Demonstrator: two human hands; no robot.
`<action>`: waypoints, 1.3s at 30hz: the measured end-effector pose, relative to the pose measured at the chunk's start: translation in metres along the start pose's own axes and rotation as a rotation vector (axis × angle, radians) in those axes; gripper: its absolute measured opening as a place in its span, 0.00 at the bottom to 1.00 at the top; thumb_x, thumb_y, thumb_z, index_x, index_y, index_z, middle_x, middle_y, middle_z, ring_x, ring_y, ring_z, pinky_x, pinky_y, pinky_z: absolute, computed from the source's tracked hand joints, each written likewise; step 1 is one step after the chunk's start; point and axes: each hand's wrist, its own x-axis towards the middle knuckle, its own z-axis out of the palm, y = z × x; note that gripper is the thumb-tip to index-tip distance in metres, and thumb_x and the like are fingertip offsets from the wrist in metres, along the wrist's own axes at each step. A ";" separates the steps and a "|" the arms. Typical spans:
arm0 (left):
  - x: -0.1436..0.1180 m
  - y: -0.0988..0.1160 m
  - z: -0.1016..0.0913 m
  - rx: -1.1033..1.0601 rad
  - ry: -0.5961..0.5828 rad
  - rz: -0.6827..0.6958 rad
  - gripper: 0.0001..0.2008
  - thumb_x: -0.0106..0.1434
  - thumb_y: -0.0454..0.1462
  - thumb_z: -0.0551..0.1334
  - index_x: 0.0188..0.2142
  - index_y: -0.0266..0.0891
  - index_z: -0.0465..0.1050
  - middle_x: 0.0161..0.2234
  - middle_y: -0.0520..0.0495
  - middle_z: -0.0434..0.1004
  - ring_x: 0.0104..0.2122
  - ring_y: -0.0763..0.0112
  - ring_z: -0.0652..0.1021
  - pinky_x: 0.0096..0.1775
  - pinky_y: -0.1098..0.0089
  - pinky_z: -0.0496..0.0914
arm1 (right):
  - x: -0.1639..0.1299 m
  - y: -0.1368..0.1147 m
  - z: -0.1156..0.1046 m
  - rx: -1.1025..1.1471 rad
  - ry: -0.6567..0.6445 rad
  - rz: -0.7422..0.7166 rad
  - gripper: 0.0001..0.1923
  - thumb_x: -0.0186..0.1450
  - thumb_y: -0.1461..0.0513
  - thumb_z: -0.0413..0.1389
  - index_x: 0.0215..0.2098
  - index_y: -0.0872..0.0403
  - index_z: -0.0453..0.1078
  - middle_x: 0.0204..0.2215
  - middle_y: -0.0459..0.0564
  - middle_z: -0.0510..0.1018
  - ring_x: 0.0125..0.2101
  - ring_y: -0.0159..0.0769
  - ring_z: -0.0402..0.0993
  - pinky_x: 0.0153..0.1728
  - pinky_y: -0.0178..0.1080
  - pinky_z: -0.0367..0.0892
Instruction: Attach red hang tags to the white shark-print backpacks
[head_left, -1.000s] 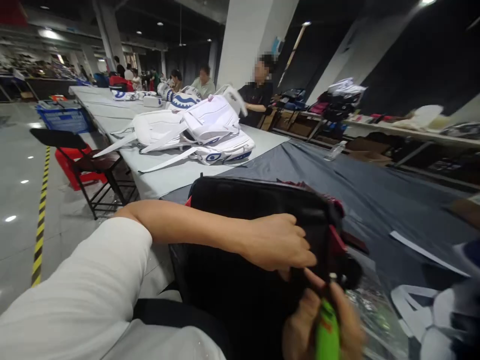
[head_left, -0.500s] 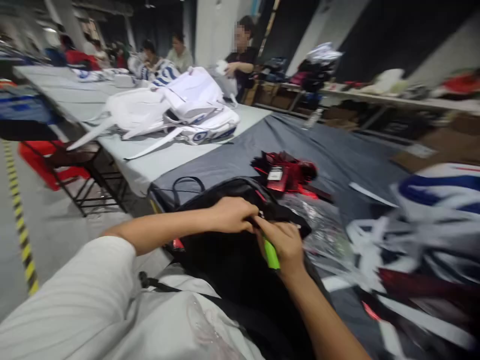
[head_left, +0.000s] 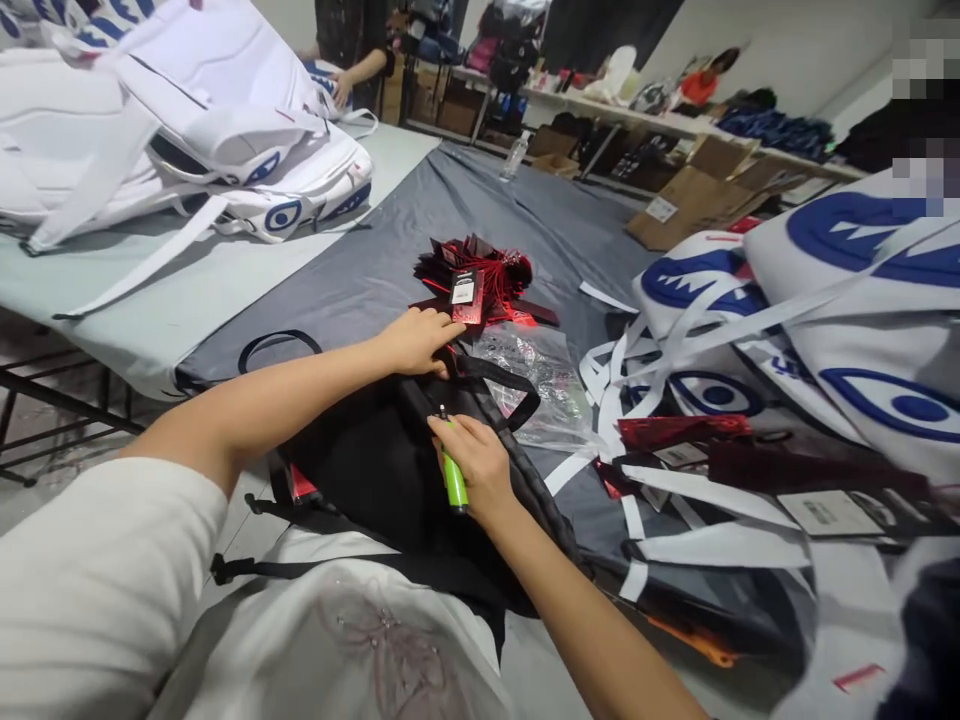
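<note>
The right hand (head_left: 471, 462) is closed around a bright green lighter (head_left: 453, 478), its metal tip pointing up and away from the body, just over the black bag (head_left: 375, 460). The left hand (head_left: 417, 340) lies farther out, fingers curled down and pressing on the bag's far top edge near a black strap (head_left: 501, 380); it grips nothing else that can be made out. The bag lies flat at the near edge of the bench (head_left: 360, 290), partly over the person's lap, with a loop handle (head_left: 276, 342) sticking out to the left on the dark grey cloth.

Just beyond the left hand sits a heap of red and black hang tags (head_left: 480, 280). A clear plastic sleeve (head_left: 536, 385) lies right beside the bag, touching its strap. Farther right, white straps (head_left: 675, 490) and white bags printed with blue eye shapes (head_left: 847, 330) are piled up, with dark red tags among them. To the far left, more white bags (head_left: 187, 130) rest on a lighter grey cloth. Another person's hand (head_left: 341, 88) rests on the bench at the far end, well apart from the work.
</note>
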 end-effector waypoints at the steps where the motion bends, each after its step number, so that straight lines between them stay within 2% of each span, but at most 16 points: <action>1: -0.003 0.001 0.000 -0.002 0.019 0.063 0.37 0.62 0.48 0.65 0.66 0.38 0.58 0.60 0.35 0.68 0.57 0.54 0.70 0.54 0.61 0.64 | -0.001 0.003 0.000 0.022 -0.027 0.016 0.19 0.69 0.69 0.53 0.55 0.52 0.74 0.41 0.53 0.84 0.44 0.42 0.79 0.44 0.44 0.75; 4: -0.016 0.006 -0.005 0.057 0.045 0.173 0.50 0.58 0.52 0.68 0.71 0.35 0.46 0.67 0.31 0.58 0.64 0.49 0.62 0.62 0.52 0.56 | -0.002 0.010 -0.001 0.099 -0.043 0.065 0.20 0.68 0.69 0.52 0.55 0.50 0.73 0.43 0.52 0.83 0.44 0.41 0.80 0.47 0.46 0.76; 6: -0.021 0.011 -0.006 0.142 0.015 0.157 0.60 0.52 0.53 0.72 0.72 0.35 0.38 0.71 0.27 0.46 0.69 0.41 0.53 0.65 0.40 0.47 | -0.001 0.011 -0.001 0.130 -0.011 0.101 0.20 0.68 0.68 0.52 0.55 0.50 0.73 0.42 0.52 0.83 0.42 0.40 0.80 0.47 0.46 0.77; 8: -0.021 0.016 -0.004 0.198 -0.044 0.113 0.63 0.50 0.51 0.74 0.72 0.38 0.35 0.72 0.27 0.37 0.70 0.38 0.46 0.64 0.34 0.41 | 0.001 0.012 0.000 0.160 0.022 0.125 0.19 0.67 0.68 0.53 0.55 0.51 0.74 0.41 0.53 0.83 0.41 0.41 0.80 0.45 0.45 0.77; 10: -0.017 0.018 0.000 0.198 -0.089 0.079 0.64 0.50 0.49 0.74 0.73 0.38 0.34 0.72 0.28 0.37 0.70 0.39 0.47 0.64 0.34 0.43 | 0.004 0.013 -0.002 0.194 0.020 0.144 0.19 0.67 0.68 0.53 0.54 0.52 0.73 0.41 0.54 0.83 0.41 0.41 0.80 0.45 0.45 0.77; 13: -0.014 0.017 0.005 0.156 -0.074 0.072 0.61 0.53 0.50 0.72 0.73 0.36 0.34 0.71 0.29 0.44 0.68 0.42 0.54 0.65 0.42 0.49 | 0.010 0.016 -0.009 0.259 -0.058 0.215 0.17 0.68 0.62 0.54 0.55 0.52 0.71 0.42 0.55 0.83 0.43 0.43 0.79 0.47 0.46 0.75; 15: -0.014 0.016 0.006 0.134 -0.044 0.074 0.56 0.57 0.50 0.69 0.72 0.34 0.37 0.70 0.30 0.48 0.67 0.44 0.57 0.65 0.47 0.52 | 0.012 0.019 -0.014 0.315 -0.097 0.326 0.19 0.70 0.57 0.52 0.58 0.52 0.67 0.43 0.55 0.82 0.44 0.44 0.80 0.47 0.46 0.75; 17: -0.015 0.015 0.006 0.125 -0.033 0.071 0.51 0.59 0.50 0.67 0.72 0.33 0.40 0.70 0.30 0.50 0.66 0.45 0.58 0.64 0.49 0.53 | 0.014 0.022 -0.018 0.348 -0.070 0.467 0.22 0.71 0.54 0.50 0.60 0.53 0.62 0.41 0.54 0.82 0.42 0.43 0.81 0.43 0.44 0.75; 19: -0.015 0.015 0.006 0.124 -0.036 0.066 0.50 0.60 0.49 0.67 0.71 0.33 0.43 0.70 0.30 0.50 0.66 0.45 0.58 0.64 0.49 0.52 | 0.017 0.024 -0.022 0.278 -0.020 0.587 0.21 0.70 0.51 0.51 0.57 0.53 0.62 0.38 0.53 0.81 0.36 0.42 0.80 0.36 0.42 0.75; 21: -0.015 0.016 0.007 0.119 -0.037 0.054 0.49 0.59 0.49 0.67 0.71 0.35 0.44 0.71 0.31 0.48 0.67 0.44 0.56 0.65 0.48 0.50 | 0.024 0.025 -0.026 0.176 -0.023 0.635 0.17 0.68 0.51 0.54 0.49 0.52 0.66 0.35 0.52 0.80 0.32 0.40 0.79 0.33 0.41 0.73; 23: -0.015 0.017 0.007 0.105 -0.036 0.034 0.49 0.59 0.49 0.68 0.71 0.37 0.45 0.72 0.32 0.44 0.68 0.43 0.53 0.65 0.46 0.49 | 0.034 0.026 -0.031 0.170 -0.089 0.594 0.11 0.68 0.53 0.56 0.44 0.51 0.69 0.35 0.51 0.81 0.32 0.39 0.79 0.35 0.41 0.72; 25: -0.014 0.017 0.006 0.086 -0.041 0.014 0.49 0.59 0.48 0.68 0.71 0.37 0.45 0.72 0.32 0.42 0.69 0.42 0.51 0.65 0.46 0.50 | 0.046 0.027 -0.035 0.248 -0.197 0.471 0.08 0.69 0.56 0.56 0.43 0.51 0.72 0.37 0.50 0.82 0.35 0.38 0.79 0.39 0.41 0.71; 28: -0.012 0.018 0.004 0.056 -0.068 -0.012 0.47 0.59 0.46 0.68 0.71 0.38 0.46 0.72 0.33 0.42 0.69 0.42 0.51 0.64 0.48 0.53 | 0.061 0.030 -0.040 0.254 -0.433 0.300 0.10 0.68 0.57 0.58 0.45 0.52 0.75 0.39 0.51 0.83 0.39 0.40 0.79 0.44 0.44 0.68; 31: -0.009 0.018 0.003 0.018 -0.093 -0.023 0.47 0.58 0.45 0.69 0.71 0.40 0.46 0.72 0.35 0.43 0.67 0.43 0.54 0.63 0.49 0.53 | 0.067 0.033 -0.045 0.176 -0.589 0.285 0.11 0.68 0.58 0.57 0.46 0.52 0.77 0.39 0.52 0.83 0.40 0.41 0.79 0.45 0.46 0.65; 36: -0.006 0.016 0.004 0.012 -0.098 -0.012 0.48 0.57 0.44 0.69 0.71 0.42 0.46 0.72 0.37 0.46 0.65 0.43 0.57 0.62 0.50 0.55 | 0.069 0.035 -0.047 0.146 -0.658 0.296 0.13 0.68 0.60 0.56 0.48 0.52 0.77 0.42 0.52 0.83 0.41 0.41 0.78 0.45 0.45 0.64; 39: -0.005 0.015 0.005 0.000 -0.091 -0.005 0.46 0.57 0.42 0.69 0.70 0.41 0.49 0.71 0.36 0.48 0.64 0.44 0.58 0.61 0.51 0.56 | 0.070 0.033 -0.043 0.105 -0.649 0.315 0.13 0.68 0.60 0.56 0.49 0.53 0.76 0.40 0.52 0.84 0.38 0.41 0.79 0.45 0.46 0.63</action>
